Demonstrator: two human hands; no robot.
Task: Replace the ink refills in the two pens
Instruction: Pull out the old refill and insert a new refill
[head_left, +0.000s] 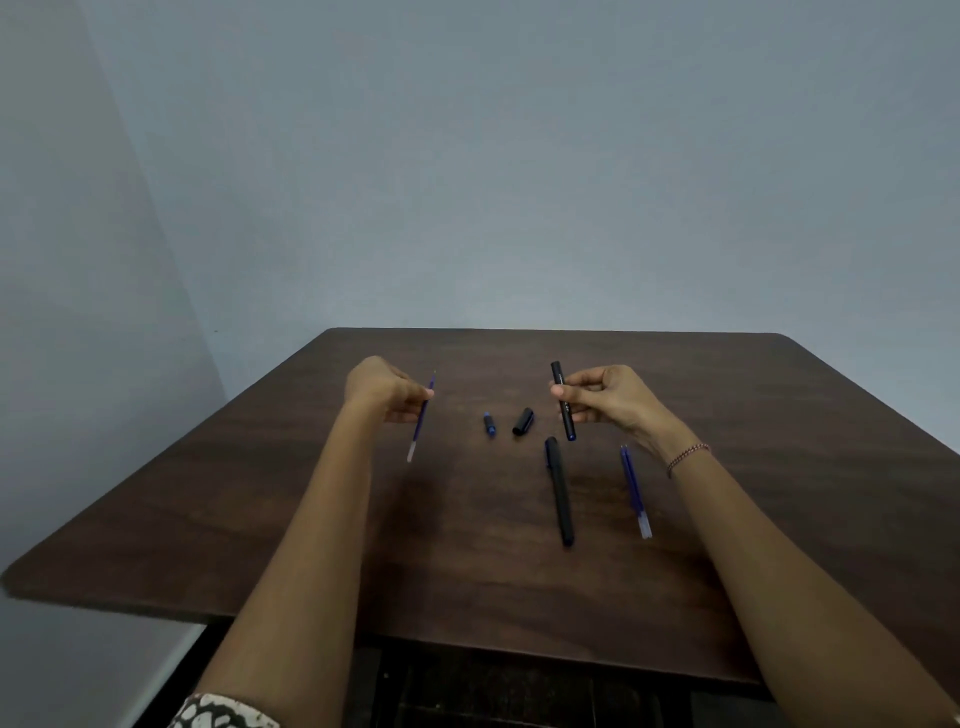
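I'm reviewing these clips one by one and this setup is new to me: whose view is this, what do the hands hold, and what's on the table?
No machine here: one camera worn on a person's head looks down at their two bare hands. The left hand pinches a thin blue refill; the right hand holds a black pen barrel. On the brown table lie a black cap, a small blue piece, a second black pen and two blue refills side by side.
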